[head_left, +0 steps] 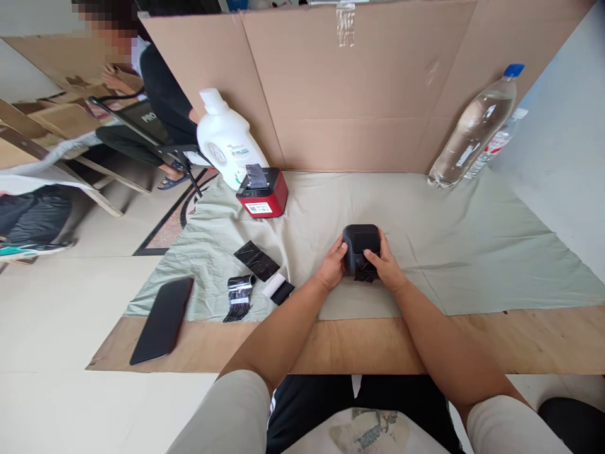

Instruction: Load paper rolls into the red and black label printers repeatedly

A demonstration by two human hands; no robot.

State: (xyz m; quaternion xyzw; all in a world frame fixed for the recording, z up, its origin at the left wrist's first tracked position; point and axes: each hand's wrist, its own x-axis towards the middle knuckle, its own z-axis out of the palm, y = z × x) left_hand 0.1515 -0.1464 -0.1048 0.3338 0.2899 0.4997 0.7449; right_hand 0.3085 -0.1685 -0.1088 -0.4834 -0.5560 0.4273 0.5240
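Observation:
A small black portable label printer [361,241] rests between my two hands over the cloth. My left hand [333,262] grips its left side, fingers wrapped along the edge. On the other side, my right hand [386,262] holds the printer's right edge, its thumb lying across the front. A short piece of shiny black film [365,275] hangs at the printer's near edge. To the left lie a flat black film strip [256,260], a curled black film roll [239,296] and a small white-and-black roll [278,288].
A red-and-black printer [263,194] stands before a white jug [231,142]. A black phone [162,320] lies front left. Two clear bottles [477,129] lean at the back right. Cardboard [373,88] walls the far side. A seated person [163,94] is beyond, at left.

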